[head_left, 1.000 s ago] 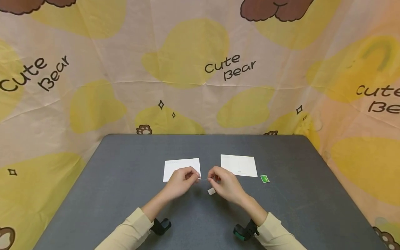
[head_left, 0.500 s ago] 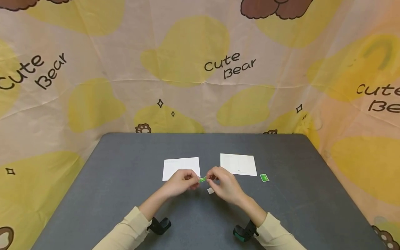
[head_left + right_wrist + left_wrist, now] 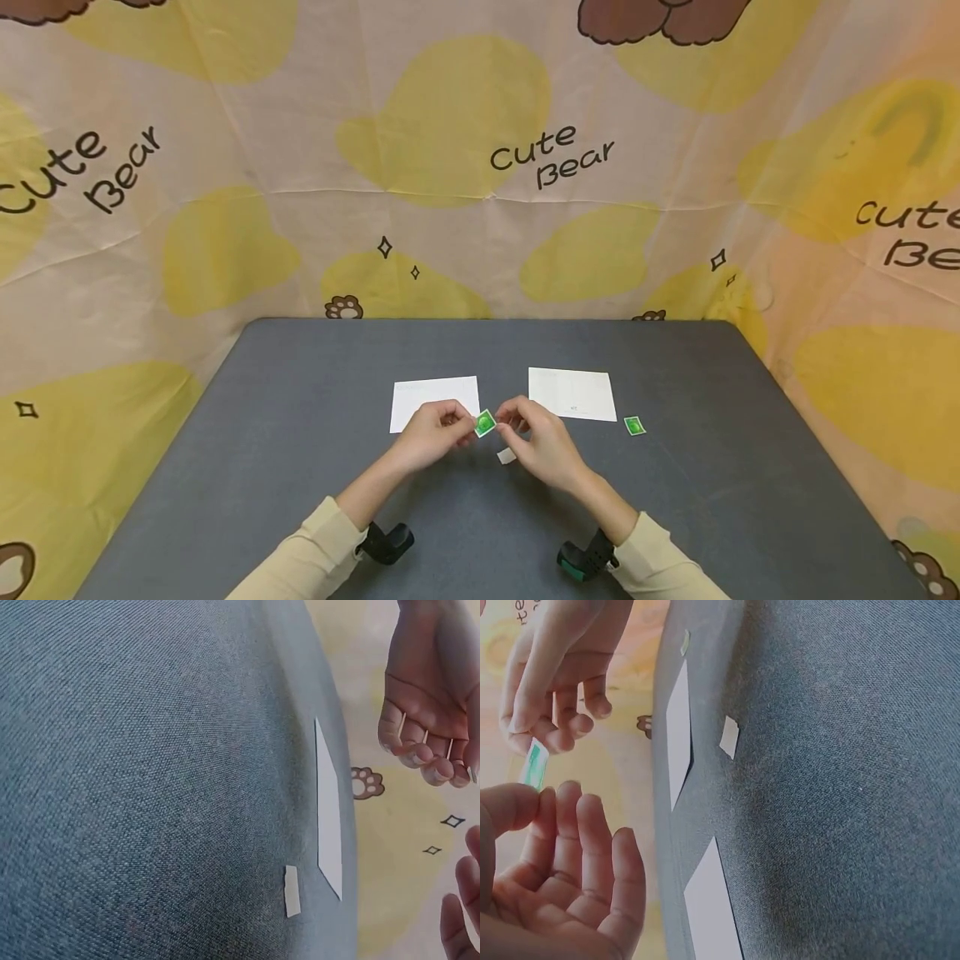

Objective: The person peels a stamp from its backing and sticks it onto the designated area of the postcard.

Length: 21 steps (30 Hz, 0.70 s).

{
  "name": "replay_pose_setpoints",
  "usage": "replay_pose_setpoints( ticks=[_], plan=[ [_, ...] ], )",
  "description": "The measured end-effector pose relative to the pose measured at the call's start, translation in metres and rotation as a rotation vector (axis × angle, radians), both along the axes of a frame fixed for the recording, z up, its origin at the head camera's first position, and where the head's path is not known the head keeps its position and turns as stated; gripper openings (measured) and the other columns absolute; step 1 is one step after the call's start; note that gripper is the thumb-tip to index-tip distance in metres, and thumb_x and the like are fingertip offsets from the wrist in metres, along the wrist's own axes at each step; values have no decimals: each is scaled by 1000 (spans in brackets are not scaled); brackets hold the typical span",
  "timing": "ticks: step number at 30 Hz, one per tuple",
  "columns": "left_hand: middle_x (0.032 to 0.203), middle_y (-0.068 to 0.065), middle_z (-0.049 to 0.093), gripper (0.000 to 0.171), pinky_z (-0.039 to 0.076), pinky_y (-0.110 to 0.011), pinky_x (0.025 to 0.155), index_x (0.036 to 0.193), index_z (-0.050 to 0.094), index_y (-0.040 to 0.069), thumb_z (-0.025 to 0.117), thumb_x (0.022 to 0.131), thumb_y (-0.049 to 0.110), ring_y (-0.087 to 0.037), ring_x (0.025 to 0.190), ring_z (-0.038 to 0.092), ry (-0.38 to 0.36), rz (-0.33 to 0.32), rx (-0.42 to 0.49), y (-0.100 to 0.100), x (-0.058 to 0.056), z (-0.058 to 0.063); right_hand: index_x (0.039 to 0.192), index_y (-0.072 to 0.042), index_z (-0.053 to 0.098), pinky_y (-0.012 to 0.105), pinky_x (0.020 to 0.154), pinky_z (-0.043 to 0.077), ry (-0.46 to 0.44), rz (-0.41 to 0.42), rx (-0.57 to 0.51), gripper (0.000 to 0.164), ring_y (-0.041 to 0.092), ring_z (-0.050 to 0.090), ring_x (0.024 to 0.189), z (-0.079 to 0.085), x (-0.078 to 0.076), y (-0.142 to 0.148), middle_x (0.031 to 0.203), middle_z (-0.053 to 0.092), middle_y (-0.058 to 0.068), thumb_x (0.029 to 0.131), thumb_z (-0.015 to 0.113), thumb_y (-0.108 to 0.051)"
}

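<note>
Gripping green stamp-like piece at its L end btwn thumb + index of L hand; holding other L fingers loosely bent, clear of it (per L wrist view). Held up in air above grey table, in gap btwn both hands, green face twd head cam, turned cornerwise. Can't be made out in R wrist view.

Re R hand: bent at thumb + index, right at opposite corner. Cannot tell whether pinching, touching or just short of it; logged as unclear.

Lying on table: white L card, partly covered by L hand; white R card beyond R hand, w/ print nr front edge too sm. to read; second green piece, R of that card + apart from it; sm. white scrap just beside R hand, seen whole in L wrist view.

Handling (judged): pinch by margin only, leave face clear. Press lightly; prob. thin + flexible, so apt to buckle if pushed end to end, or crease if squeezed. If gripped at both ends, move hands as a pair, w/o tugging. For any handover, confirm firm pinch one side before releasing other. Watch for tacky back (can't verify), liable to cling to fingertip. Mind spare fingers, esp. nr scrap.
</note>
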<state>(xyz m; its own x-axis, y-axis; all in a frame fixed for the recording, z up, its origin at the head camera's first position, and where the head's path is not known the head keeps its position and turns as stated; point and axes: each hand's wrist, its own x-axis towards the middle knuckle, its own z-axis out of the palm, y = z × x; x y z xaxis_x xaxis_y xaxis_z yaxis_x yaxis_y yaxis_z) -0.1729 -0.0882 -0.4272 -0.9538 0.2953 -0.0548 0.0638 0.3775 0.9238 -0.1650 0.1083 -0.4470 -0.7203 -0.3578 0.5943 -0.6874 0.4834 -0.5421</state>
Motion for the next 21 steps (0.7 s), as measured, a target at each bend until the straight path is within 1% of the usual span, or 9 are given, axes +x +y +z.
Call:
replay_pose_setpoints(
  ticks=[3, 5, 6, 9, 12, 14, 16, 18, 21],
  plan=[
    [70, -7, 65, 11, 51, -35, 61, 81, 65, 4, 60, 86, 13, -19, 65, 61, -2, 23, 17, 1, 0, 1, 92, -11, 59, 27, 60, 50, -44, -18, 1, 18, 4, 54, 71, 0, 0, -1, 79, 58, -6, 79, 70, -7],
    [72, -9, 66, 11, 52, -36, 62, 81, 65, 4, 60, 85, 13, -18, 65, 61, -3, 19, 25, 2, 0, 1, 90, -11, 59, 27, 61, 50, -56, -29, 4, 16, 5, 54, 71, 0, 0, -2, 78, 57, -6, 79, 70, -8],
    [73, -11, 66, 12, 52, -37, 63, 82, 65, 3, 60, 86, 13, -17, 65, 61, -1, 12, 26, 2, 0, 1, 89, -11, 59, 27, 61, 49, -58, -37, 7, 13, 5, 54, 70, -1, 0, -2, 78, 57, -6, 81, 68, -8],
    [74, -13, 66, 11, 50, -31, 60, 82, 65, 3, 61, 85, 13, -15, 64, 59, 0, -20, 10, 2, 1, 0, 84, -12, 59, 27, 60, 49, -52, -59, 10, 6, 5, 52, 69, -3, 0, -2, 75, 55, -7, 83, 64, -9],
    [74, -14, 65, 10, 46, -25, 57, 81, 65, 3, 61, 85, 12, -13, 62, 57, 21, -63, -19, 2, 2, -1, 81, -13, 60, 28, 59, 49, -52, -72, -3, 7, 5, 51, 67, -3, 0, -2, 73, 54, -7, 84, 62, -8],
    [73, -14, 65, 10, 44, -24, 56, 80, 65, 3, 61, 84, 11, -12, 62, 56, 30, -91, -36, 1, 3, -2, 80, -13, 60, 29, 58, 49, -64, -70, -18, 9, 4, 50, 66, -3, 0, -3, 73, 54, -8, 83, 63, -5],
    [72, -11, 64, 11, 43, -23, 55, 80, 65, 3, 61, 85, 12, -11, 62, 56, 57, -119, -61, 1, 3, -5, 80, -14, 60, 28, 58, 49, -74, -69, -26, 11, 4, 50, 66, -3, 0, -3, 72, 53, -8, 81, 64, -4],
    [71, -8, 64, 10, 43, -22, 54, 80, 66, 4, 62, 85, 12, -10, 61, 56, 83, -133, -90, -1, 3, -7, 79, -14, 60, 26, 58, 49, -83, -71, -27, 12, 3, 49, 65, -3, -1, -4, 72, 53, -9, 81, 65, -2],
    [71, 1, 63, 7, 43, -22, 54, 80, 65, 9, 64, 83, 15, -7, 61, 55, 150, -118, -159, -6, 3, -11, 79, -15, 60, 24, 58, 48, -89, -81, -19, 13, 2, 48, 65, -4, -2, -4, 71, 53, -9, 81, 65, -3]
  ],
)
